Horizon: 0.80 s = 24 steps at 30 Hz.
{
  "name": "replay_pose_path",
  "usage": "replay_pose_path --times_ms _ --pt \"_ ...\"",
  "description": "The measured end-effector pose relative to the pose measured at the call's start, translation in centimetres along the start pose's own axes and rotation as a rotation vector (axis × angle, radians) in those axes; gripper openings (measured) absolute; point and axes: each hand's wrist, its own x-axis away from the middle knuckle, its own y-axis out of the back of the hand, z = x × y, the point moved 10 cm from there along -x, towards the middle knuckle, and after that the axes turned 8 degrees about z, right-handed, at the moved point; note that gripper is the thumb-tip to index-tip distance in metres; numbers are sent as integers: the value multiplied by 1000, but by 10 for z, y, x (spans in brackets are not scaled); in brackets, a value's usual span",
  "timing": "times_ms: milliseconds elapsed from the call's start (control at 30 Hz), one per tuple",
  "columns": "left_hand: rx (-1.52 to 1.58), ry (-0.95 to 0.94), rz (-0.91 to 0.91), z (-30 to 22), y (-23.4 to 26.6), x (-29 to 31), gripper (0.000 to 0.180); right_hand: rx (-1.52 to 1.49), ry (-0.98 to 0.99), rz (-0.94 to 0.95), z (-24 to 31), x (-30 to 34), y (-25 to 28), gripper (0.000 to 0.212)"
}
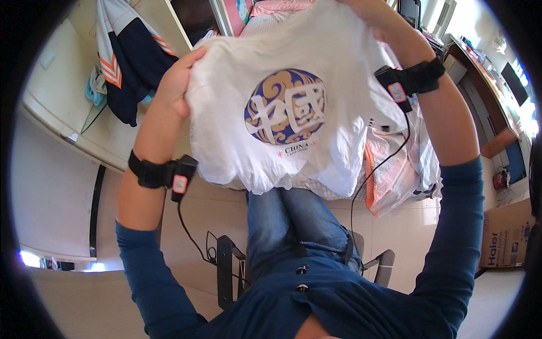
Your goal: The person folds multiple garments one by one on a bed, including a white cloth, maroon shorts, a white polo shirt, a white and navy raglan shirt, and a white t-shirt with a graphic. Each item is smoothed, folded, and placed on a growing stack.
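Note:
A white T-shirt [226, 124] with a round blue and gold print on its front is held up before me, its lower part hanging in loose folds. My left hand [179, 85] is closed on the cloth at its left side. At the top right my right hand [377, 16] grips the shirt too, partly cut off by the picture's upper edge. Each wrist wears a black strap with a small device, the left one [182, 176] and the right one [393, 87], and a thin cable runs from each.
Behind the shirt is a bed [271, 21] with pink bedding. A plastic bag with orange edging [389, 183] lies right of the shirt. A dark jacket [132, 62] hangs at the left. I sit on a chair with armrests [226, 271]. A cardboard box [508, 234] stands at the right.

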Motion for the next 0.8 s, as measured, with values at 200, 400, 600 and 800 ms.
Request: replay_pose_path --times_ms 200,400,600,800 --pt "-460 -602 306 -30 -144 -8 51 274 343 -30 96 -42 -24 40" --pt "-456 -682 360 -59 -180 4 39 -779 -135 174 99 -34 13 28" --pt "-1700 -1153 -234 -123 -195 55 74 -638 -76 188 106 -23 45 27" --pt "-1712 -617 29 -123 -201 12 35 -507 -32 148 84 -5 44 30"
